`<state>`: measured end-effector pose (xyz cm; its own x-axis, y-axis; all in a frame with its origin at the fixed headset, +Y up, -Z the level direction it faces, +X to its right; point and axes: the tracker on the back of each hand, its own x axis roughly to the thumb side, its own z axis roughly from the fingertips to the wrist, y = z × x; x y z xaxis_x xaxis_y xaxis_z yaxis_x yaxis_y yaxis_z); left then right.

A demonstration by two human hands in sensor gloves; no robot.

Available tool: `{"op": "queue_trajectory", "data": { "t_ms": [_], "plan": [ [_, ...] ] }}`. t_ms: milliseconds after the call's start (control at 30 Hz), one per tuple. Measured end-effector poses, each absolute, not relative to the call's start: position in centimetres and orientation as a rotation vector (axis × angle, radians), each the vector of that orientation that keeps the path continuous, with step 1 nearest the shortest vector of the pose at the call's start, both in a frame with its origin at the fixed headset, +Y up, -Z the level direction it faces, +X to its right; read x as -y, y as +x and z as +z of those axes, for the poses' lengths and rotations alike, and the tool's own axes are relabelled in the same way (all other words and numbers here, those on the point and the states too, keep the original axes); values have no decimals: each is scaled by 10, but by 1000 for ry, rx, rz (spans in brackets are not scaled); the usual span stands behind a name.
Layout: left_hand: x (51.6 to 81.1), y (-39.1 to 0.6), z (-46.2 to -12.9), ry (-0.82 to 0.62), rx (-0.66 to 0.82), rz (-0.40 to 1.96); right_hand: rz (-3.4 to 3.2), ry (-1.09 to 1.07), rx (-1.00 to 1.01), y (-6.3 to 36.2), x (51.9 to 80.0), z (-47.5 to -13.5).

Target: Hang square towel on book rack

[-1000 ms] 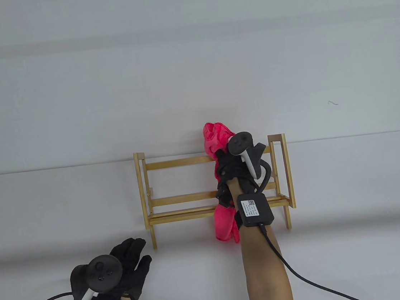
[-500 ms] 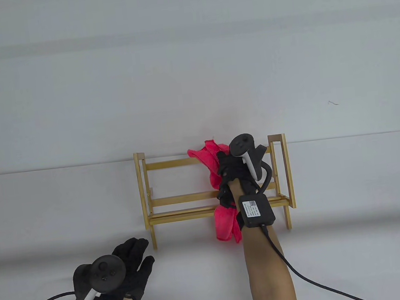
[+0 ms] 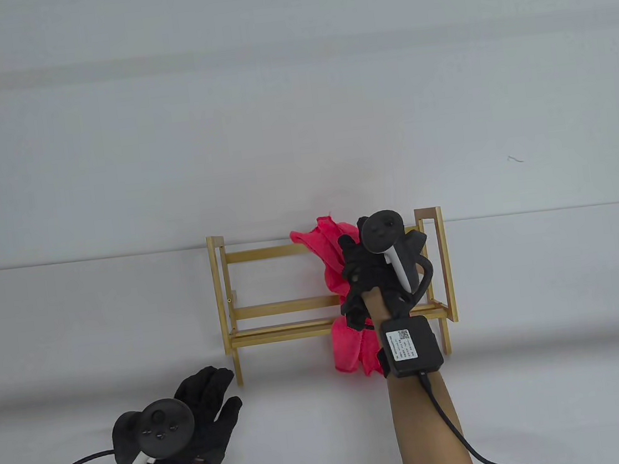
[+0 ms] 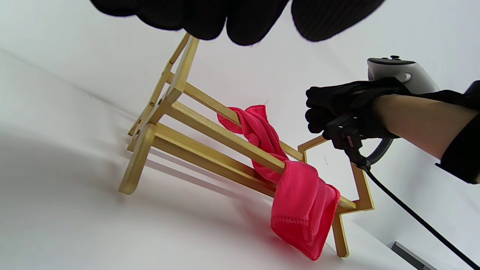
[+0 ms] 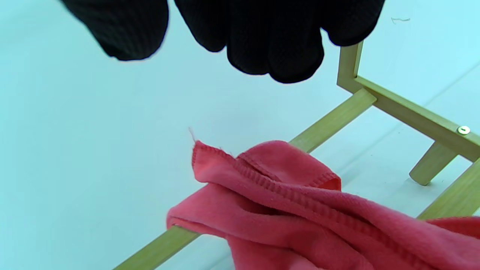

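as the table view shows: red square towel (image 3: 325, 249) draped over the top rail of the wooden book rack (image 3: 273, 308), its end hanging off the front; right hand (image 3: 367, 273) above it.
left hand (image 3: 209, 408): flat, fingers spread, holding nothing.
left wrist view: right hand (image 4: 339, 108) clear of the towel (image 4: 300, 202).
right wrist view: fingertips (image 5: 277, 48) apart from the cloth (image 5: 292, 210), gripping nothing.

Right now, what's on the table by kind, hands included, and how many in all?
Pink square towel: 1
Wooden book rack: 1
Gloved hands, left hand and right hand: 2
Total: 4
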<state>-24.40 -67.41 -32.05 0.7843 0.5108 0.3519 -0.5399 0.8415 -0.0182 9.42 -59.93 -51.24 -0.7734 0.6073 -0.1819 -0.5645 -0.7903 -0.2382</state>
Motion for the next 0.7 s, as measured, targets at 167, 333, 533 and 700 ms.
{"op": "queue_trajectory", "data": {
  "t_ms": [167, 333, 533, 700],
  "plan": [
    [675, -245, -321, 109, 364, 585, 2414, -253, 224, 95, 599, -482],
    [678, -246, -322, 125, 361, 617, 2395, -164, 210, 91, 604, -452],
    [685, -245, -325, 113, 357, 646, 2379, -86, 233, 92, 607, -414],
    [690, -242, -327, 94, 363, 666, 2388, -39, 251, 96, 616, -384]
  ]
}}
